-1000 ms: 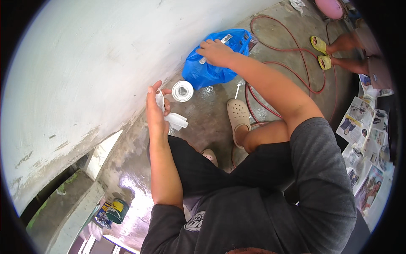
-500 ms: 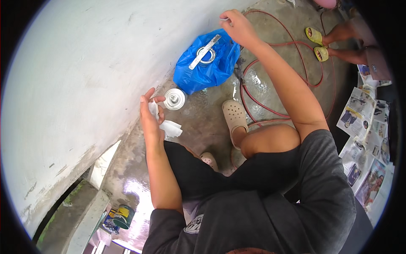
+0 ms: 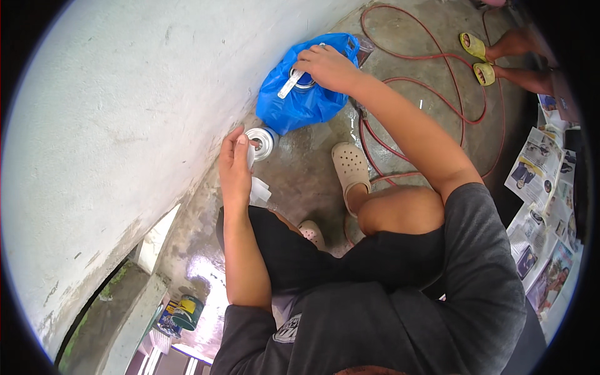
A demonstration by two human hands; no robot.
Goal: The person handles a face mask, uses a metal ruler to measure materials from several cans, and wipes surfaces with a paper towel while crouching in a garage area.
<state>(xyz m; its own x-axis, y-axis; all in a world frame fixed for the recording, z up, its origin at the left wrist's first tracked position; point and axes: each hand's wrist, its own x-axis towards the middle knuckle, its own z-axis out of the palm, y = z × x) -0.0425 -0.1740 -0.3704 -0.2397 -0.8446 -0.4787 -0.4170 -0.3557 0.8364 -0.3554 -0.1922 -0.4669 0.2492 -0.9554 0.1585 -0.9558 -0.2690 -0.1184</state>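
My right hand (image 3: 325, 67) is over a blue plastic bag (image 3: 290, 112), fingers curled down across a pale flat stick (image 3: 289, 84). The stick lies across the round mouth of a can (image 3: 305, 86) set in the bag. What those fingers hold, if anything, is hidden beneath them. Close to the wall, my left hand (image 3: 236, 165) is closed round a thin white sheet (image 3: 251, 156), paper or cloth. Just beyond its fingers stands a silver-topped can (image 3: 264, 145), touching or nearly touching the bag. More white sheet (image 3: 260, 190) shows below that hand.
A white wall (image 3: 137, 112) rises along the left. Red hose (image 3: 450, 56) loops over the wet concrete floor at the right. Another person's feet in yellow slippers (image 3: 478, 59) are at the far right, near spread newspaper (image 3: 531, 169). Painted tins (image 3: 186, 312) stand at the lower left.
My right hand has come down and toward me, from beyond the bag onto the stick and can. My left hand's fingers have drawn closer together around the white sheet.
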